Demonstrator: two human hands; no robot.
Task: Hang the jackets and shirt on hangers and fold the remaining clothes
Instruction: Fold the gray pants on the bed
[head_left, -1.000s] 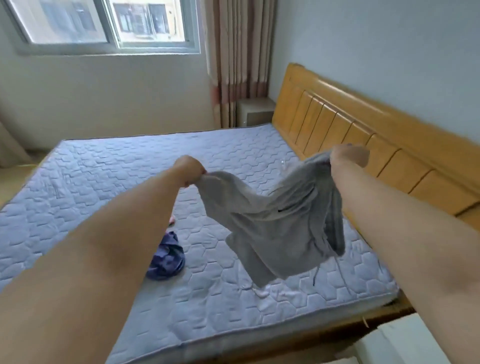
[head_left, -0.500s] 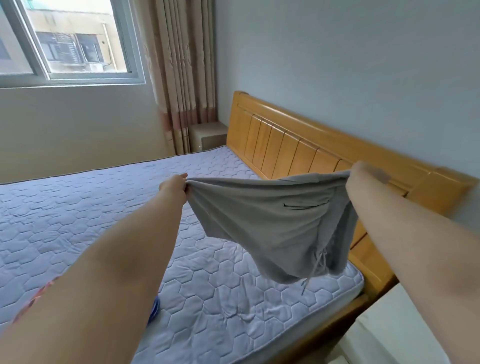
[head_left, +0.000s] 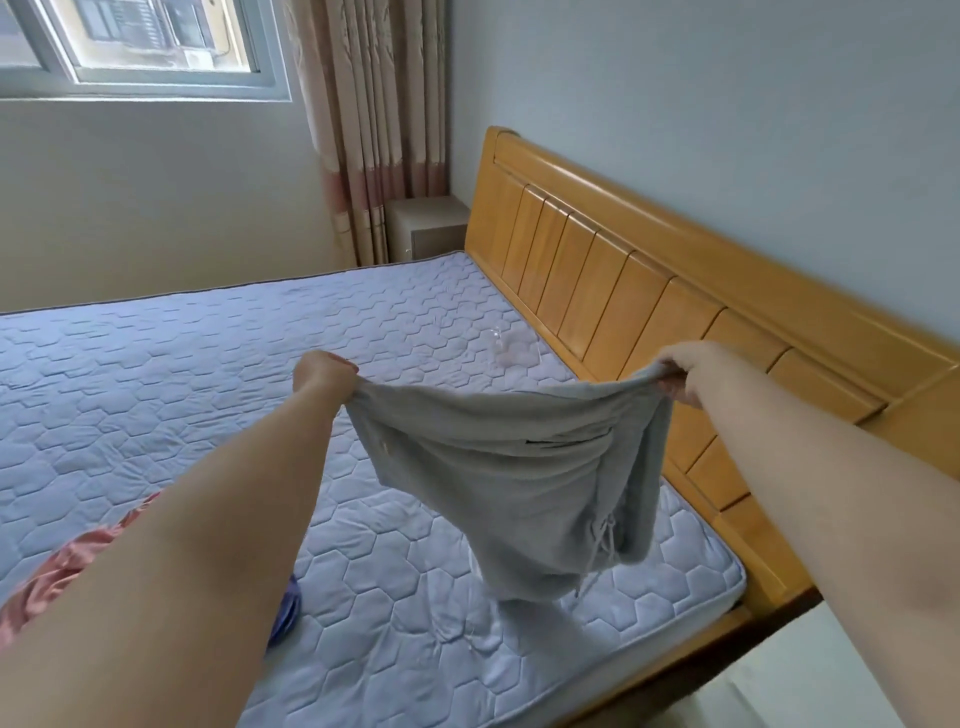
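Above the mattress (head_left: 208, 374) near the headboard (head_left: 623, 291), your left grip (head_left: 324, 374) and right grip (head_left: 675, 371) each clench one corner of the grey shorts (head_left: 519, 483), holding them spread and hanging clear, evidently to square them for folding.

A wide mattress in a pale lavender-blue quilted cover with a hexagon stitch pattern (head_left: 156, 395) fills a honey-coloured wooden bed frame (head_left: 691, 654), whose panelled wooden headboard (head_left: 597, 249) runs along the mattress edge from twelve to four o'clock. At eight o'clock a crumpled pink cloth garment (head_left: 67, 566) lies on the quilting. Near it, at seven o'clock, lies a dark blue cloth garment (head_left: 285, 613), mostly hidden. A small clear plastic item (head_left: 511, 348), too faint to identify, lies at one o'clock just beside the headboard.
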